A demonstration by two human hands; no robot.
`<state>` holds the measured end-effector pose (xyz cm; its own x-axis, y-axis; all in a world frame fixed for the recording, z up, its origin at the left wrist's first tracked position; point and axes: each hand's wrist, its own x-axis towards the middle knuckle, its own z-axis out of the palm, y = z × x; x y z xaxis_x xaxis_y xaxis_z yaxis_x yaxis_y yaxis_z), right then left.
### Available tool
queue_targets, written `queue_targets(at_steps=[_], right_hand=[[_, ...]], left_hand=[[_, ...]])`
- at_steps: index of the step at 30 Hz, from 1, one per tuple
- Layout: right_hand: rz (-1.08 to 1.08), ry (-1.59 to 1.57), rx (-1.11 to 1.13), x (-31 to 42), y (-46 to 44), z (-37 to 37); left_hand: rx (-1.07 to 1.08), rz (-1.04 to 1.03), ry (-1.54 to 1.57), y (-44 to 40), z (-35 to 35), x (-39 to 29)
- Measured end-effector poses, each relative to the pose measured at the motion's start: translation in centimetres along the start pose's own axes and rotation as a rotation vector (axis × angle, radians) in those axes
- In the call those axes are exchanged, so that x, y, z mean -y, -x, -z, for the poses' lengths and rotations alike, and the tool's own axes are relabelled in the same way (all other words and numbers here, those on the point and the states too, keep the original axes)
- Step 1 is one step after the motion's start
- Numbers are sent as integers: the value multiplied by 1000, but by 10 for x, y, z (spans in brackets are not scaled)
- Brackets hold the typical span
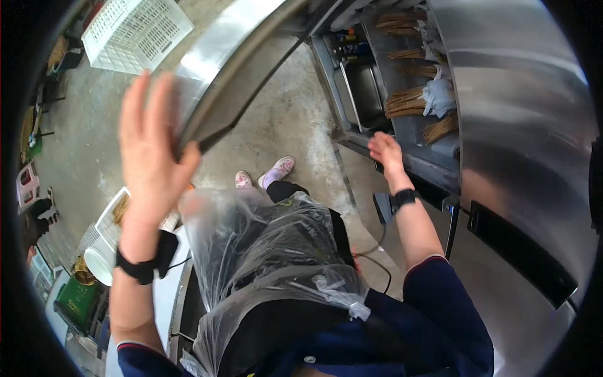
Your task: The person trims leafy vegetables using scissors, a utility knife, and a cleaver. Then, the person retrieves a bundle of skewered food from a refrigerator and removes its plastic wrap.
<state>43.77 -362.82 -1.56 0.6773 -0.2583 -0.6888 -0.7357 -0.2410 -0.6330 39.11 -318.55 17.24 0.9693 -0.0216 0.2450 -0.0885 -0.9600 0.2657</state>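
Observation:
My left hand (pixel 154 141) is raised beside a steel door (pixel 229 53), its fingers apart and holding nothing; the fingertips are slightly blurred. Near the front edge of an open steel cabinet, my right hand (pixel 385 151) has its fingers spread, with nothing in them. Inside the cabinet lie bundles of brown sticks (pixel 405 102), some wrapped in pale plastic bags (pixel 438 96). A rectangular metal tray (pixel 363 94) stands left of the bundles. The closed steel door (pixel 521 81) is at the right.
A white plastic crate (pixel 135 34) sits on the floor at upper left. White baskets (pixel 100 251) and a green box (pixel 76 301) are at lower left. A white worktop (pixel 164 301) is beside my left forearm. Cables (pixel 380 265) hang near my right side.

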Motion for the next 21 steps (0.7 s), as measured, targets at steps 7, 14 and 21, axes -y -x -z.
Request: queue_targets(at_steps=[7, 14, 21], right_hand=[[-51, -620, -510, -59, -239, 76], [-123, 168, -803, -79, -334, 113], [-140, -415, -550, -16, -245, 97]], left_hand=[[221, 74, -174, -10, -7, 50], [305, 283, -92, 34, 1, 78], [298, 297, -39, 22, 5, 68]])
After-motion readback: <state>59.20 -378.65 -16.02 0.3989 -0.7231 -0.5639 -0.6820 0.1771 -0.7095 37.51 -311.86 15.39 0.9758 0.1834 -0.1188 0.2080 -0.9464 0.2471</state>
